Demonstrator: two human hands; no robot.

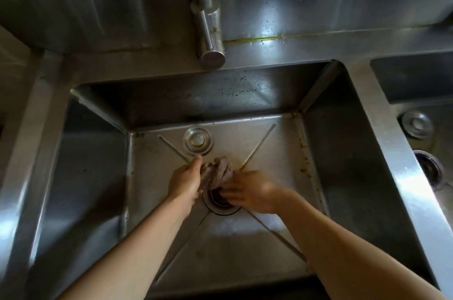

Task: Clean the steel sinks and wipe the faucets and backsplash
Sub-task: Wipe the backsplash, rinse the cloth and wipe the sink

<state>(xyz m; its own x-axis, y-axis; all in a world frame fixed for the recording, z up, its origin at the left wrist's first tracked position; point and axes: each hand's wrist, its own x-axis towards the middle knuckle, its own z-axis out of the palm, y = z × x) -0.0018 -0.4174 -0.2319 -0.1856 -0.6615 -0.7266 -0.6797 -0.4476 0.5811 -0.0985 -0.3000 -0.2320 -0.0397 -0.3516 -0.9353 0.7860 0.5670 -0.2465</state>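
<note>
Presently, both hands are held low in the middle sink (pixel 343 177), over the drain (pixel 219 204) at the centre of the basin floor. A bunched grey cloth (pixel 218 173) is held between them, just above and on the far side of the drain opening, probably so that any wrung-out water falls straight into the drain rather than onto the floor of the basin. The left hand (pixel 186 181) is seen with its fingers curled round the left side of the cloth, its grip clamped on the fabric. The right hand (pixel 247 192) is motion-blurred; its fingers appear to be closed on the near right part of the cloth, though the exact hold cannot be made out. The blur suggests a twisting or scrubbing action, judged only from the pose. A round drain stopper (pixel 197 141) is left lying on the basin floor at the far side, apart from the drain, presumably so the water can run out. Brownish specks (pixel 304 152) are noted along the right edge of the basin floor, and dried spatter on the far wall (pixel 220 93), so cleaning seems unfinished. The faucet (pixel 208 20) stands above the far rim, with a yellowish residue line (pixel 269 38) along the foot of the backsplash (pixel 318 5); these look not yet wiped. A second sink (pixel 416 79) is partly seen at right.
</note>
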